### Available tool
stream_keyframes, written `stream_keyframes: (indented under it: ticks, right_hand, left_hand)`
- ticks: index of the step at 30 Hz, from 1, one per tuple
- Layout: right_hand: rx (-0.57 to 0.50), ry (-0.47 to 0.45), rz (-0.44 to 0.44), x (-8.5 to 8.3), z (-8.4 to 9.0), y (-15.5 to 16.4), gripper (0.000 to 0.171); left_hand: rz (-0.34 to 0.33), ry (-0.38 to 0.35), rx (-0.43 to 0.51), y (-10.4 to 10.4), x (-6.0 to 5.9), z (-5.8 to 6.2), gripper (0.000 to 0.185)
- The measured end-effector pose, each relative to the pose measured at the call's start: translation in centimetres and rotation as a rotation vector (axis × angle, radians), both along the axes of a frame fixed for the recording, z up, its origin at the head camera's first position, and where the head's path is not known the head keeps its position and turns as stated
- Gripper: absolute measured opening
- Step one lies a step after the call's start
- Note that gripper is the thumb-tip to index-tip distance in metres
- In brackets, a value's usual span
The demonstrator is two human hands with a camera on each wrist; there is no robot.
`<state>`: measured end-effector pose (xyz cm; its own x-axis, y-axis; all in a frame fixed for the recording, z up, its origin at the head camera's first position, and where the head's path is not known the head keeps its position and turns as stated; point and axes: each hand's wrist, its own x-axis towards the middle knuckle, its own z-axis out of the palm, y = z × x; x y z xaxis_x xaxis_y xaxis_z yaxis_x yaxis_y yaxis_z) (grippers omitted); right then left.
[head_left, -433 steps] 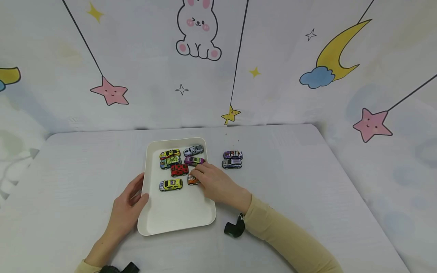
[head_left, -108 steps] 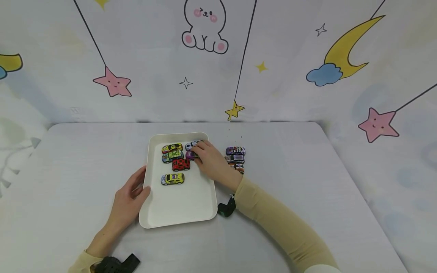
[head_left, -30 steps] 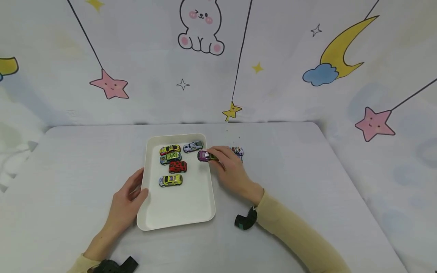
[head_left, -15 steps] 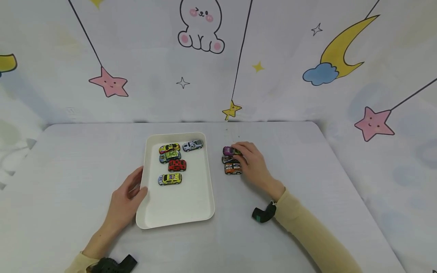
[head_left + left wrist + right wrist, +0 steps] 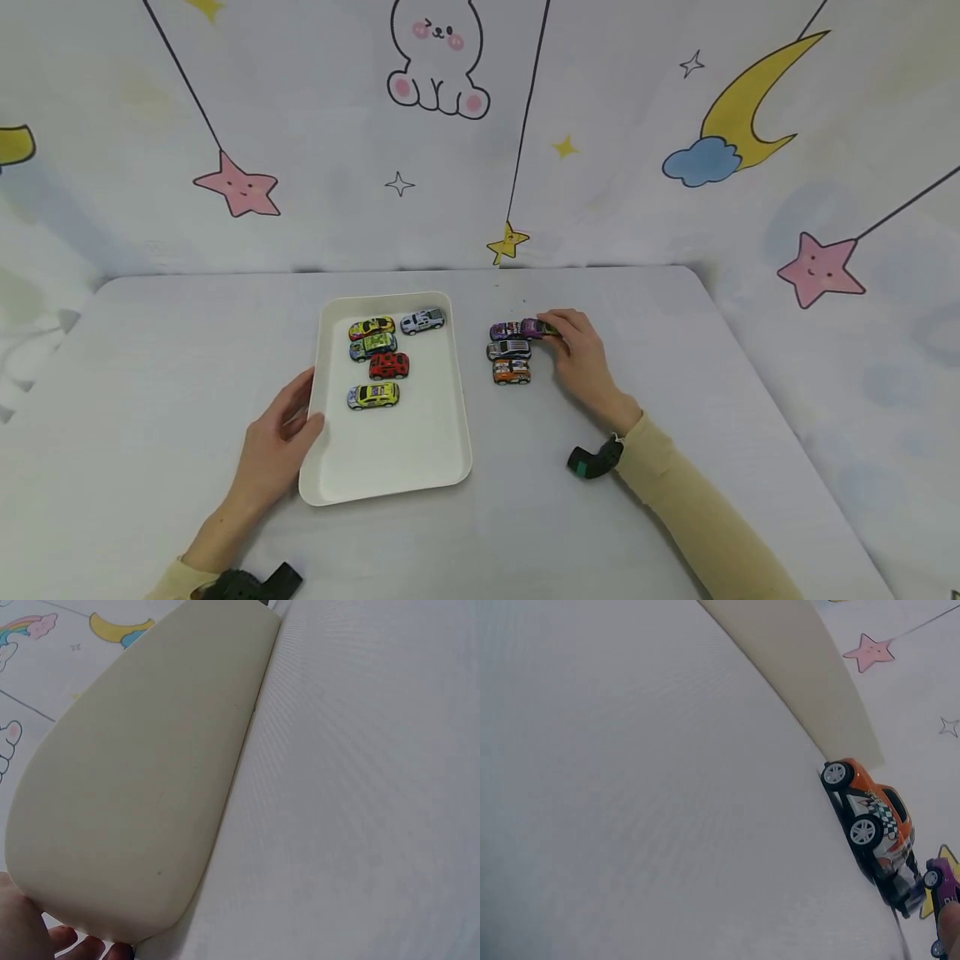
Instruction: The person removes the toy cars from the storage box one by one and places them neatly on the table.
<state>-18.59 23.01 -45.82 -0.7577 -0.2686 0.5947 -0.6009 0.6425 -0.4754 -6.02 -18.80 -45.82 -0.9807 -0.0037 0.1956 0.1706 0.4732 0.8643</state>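
My right hand (image 5: 581, 358) reaches out across the white table (image 5: 675, 400), forearm running in from 5 o'clock, fingers curled forward with the tips pinching the purple toy car (image 5: 538, 327) at the hand's 11 o'clock. The car sits on the table just right of the tray, nose to tail with a purple-and-white car (image 5: 505, 331) at its 9 o'clock. Two more stand in a short column below that one: a grey-and-white car (image 5: 508, 349), then an orange car (image 5: 512, 371).

My left hand (image 5: 279, 442) rests at the tray's 8 o'clock, thumb hooked over the rim of the white tray (image 5: 390, 467), fingers lying along its outer left wall.

Inside the tray, five cars cluster toward 12 o'clock: a yellow-and-red car (image 5: 371, 327), a green car (image 5: 372, 345), a silver car (image 5: 422, 320), a red car (image 5: 389, 365) and a yellow car (image 5: 372, 394).

From the right wrist, only a sliver of fingertip shows at the lower right corner, with the purple car cut off by the frame edge; the grey car is mostly hidden behind the orange one. From the left wrist, the tray's underside and wall fill the view and only my fingertips peek in at the bottom, so the grip there is hard to read.
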Motion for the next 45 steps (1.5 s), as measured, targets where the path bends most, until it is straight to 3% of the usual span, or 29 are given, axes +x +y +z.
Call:
stream_keyframes:
  ticks: [14,24,34,45]
  right_hand:
    - [-0.004,-0.043,-0.097,-0.3,-0.5,1.5,0.035]
    - [0.038,-0.123,-0.109,-0.4,-1.1,1.1,0.038]
    - [0.057,-0.154,-0.127,-0.2,-0.8,0.8,0.046]
    - [0.064,-0.156,-0.146,0.0,-0.3,0.7,0.044]
  left_hand:
    - [0.0,-0.011,0.007,0.2,0.0,-0.2,0.058]
    - [0.002,0.008,-0.007,-0.2,0.2,-0.1,0.059]
    - [-0.004,0.01,-0.029,-0.3,0.2,-0.1,0.059]
    - [-0.013,0.001,-0.02,-0.2,0.1,-0.1,0.059]
